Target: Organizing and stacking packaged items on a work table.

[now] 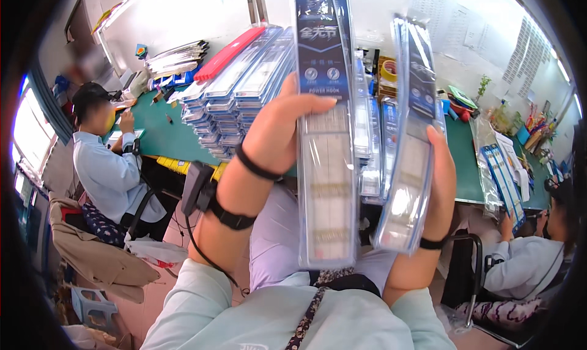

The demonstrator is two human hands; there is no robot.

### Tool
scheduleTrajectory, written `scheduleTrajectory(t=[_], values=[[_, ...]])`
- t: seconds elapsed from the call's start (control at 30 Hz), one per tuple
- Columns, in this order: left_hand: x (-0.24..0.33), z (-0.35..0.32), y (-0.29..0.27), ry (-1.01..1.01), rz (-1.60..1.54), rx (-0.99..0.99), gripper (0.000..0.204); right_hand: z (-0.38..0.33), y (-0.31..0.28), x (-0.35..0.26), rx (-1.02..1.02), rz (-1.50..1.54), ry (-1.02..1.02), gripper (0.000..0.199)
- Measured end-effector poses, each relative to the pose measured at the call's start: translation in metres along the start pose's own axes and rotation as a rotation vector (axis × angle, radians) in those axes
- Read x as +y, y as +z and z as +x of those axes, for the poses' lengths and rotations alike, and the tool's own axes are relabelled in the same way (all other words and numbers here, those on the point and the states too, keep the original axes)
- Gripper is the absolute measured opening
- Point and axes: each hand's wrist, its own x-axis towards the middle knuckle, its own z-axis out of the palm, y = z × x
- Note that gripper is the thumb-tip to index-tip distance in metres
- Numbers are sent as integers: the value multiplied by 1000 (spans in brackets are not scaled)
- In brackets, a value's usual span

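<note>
My left hand [275, 127] is closed around a long, narrow clear plastic pack [328, 185] with a dark blue header card, the thumb lying across its front. At least one more pack shows behind its upper edge. In my right hand [443, 179] is a similar bundle of packs [406, 166], tilted and slightly blurred, gripped along its right side. Pale strips show through the clear plastic. Both bundles are up in front of my chest, apart from each other. Behind my left hand stands a tall pile of such packs [247, 93] on the green table [159, 127].
A red flat case [229, 53] tops the pile. More packs [370, 173] lie beyond my hands, near a yellow tape roll [388, 70]. One person [110, 166] sits at the left; another person [526, 261] at the right holds a blue-edged strip [504, 182]. A blue stool [95, 307] stands lower left.
</note>
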Motion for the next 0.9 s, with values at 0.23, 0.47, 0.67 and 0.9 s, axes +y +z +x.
scheduleTrajectory(t=[0.23, 0.47, 0.67, 0.9], values=[[-1, 93, -20, -76, 184, 159, 27, 97, -14, 29, -25, -237, -32, 28], [-33, 156, -66, -263, 167, 295, 16, 170, -17, 71, -37, -332, -170, 39], [-51, 178, -88, -298, 156, 306, 25, 192, -16, 89, -183, -407, -11, 43], [-56, 181, -82, -277, 331, 405, 29, 212, -26, 101, -124, -481, 27, 58]])
